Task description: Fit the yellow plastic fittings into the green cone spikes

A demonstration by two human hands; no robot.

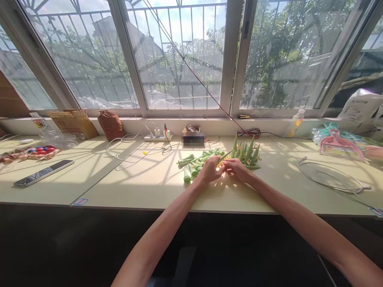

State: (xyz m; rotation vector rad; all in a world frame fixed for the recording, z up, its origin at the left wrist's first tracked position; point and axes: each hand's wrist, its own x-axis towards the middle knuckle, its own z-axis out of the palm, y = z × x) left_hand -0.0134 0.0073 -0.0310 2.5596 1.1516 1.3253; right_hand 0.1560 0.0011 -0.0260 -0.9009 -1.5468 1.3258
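Note:
My left hand (210, 169) is closed around a slim green pointed piece (226, 155), whose tip sticks out up and to the right. Close beside it, my right hand (236, 170) has its fingers pinched together near the base of that piece; what they hold is too small to make out. Several pale green tubes (187, 175) lie in a loose pile to the left of my hands. Green pointed spikes (249, 152) with small yellow parts at their lower ends stand in a cluster on the right. More yellow bits show between and behind my hands, partly hidden.
On the table (134, 195), a phone (44, 173) lies at the left. A power strip (157, 136), a small box (193, 138) and a brown pouch (110, 124) stand along the back. A coiled cable (332, 175) and a pink dustpan (341, 144) are at the right.

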